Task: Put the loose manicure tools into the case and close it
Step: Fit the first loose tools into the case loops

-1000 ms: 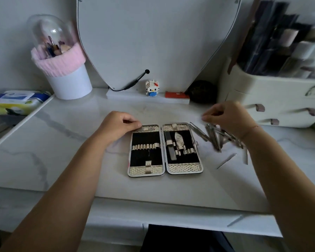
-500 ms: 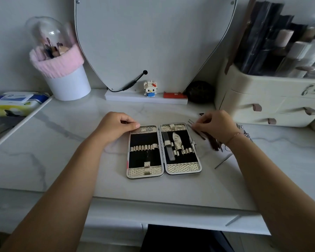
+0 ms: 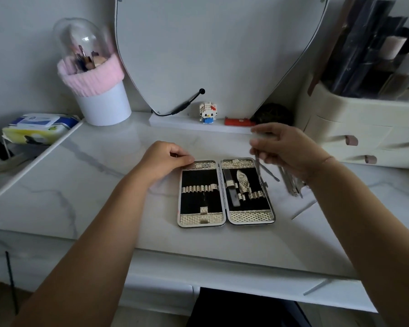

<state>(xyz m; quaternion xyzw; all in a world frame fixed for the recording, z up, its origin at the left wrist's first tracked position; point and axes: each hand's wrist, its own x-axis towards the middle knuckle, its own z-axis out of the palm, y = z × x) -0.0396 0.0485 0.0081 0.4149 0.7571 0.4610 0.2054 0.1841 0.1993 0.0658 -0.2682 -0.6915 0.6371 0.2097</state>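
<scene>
The manicure case (image 3: 225, 220) lies open and flat on the marble tabletop, black lining and gold straps showing. Its right half holds a nail file and a clipper; the left half is bare. My left hand (image 3: 165, 159) rests at the case's top left corner, fingertips touching the rim. My right hand (image 3: 286, 149) hovers above the case's upper right, pinching thin metal tools (image 3: 263, 167) that hang down from the fingers. More loose tools (image 3: 292, 184) lie on the table under my right wrist, and one thin pick (image 3: 303, 210) lies further forward.
A cream drawer organiser (image 3: 364, 135) stands at the right. A mirror (image 3: 217, 43) leans against the wall behind, with a small figurine (image 3: 207, 112) and a red item (image 3: 237, 121) on its base. A white pink-cuffed brush pot (image 3: 104, 97) and a wipes pack (image 3: 38, 127) sit left.
My right hand has risen from the pile of loose tools with thin tools pinched in it and moved towards the case. My left hand has stayed at the case's corner.
</scene>
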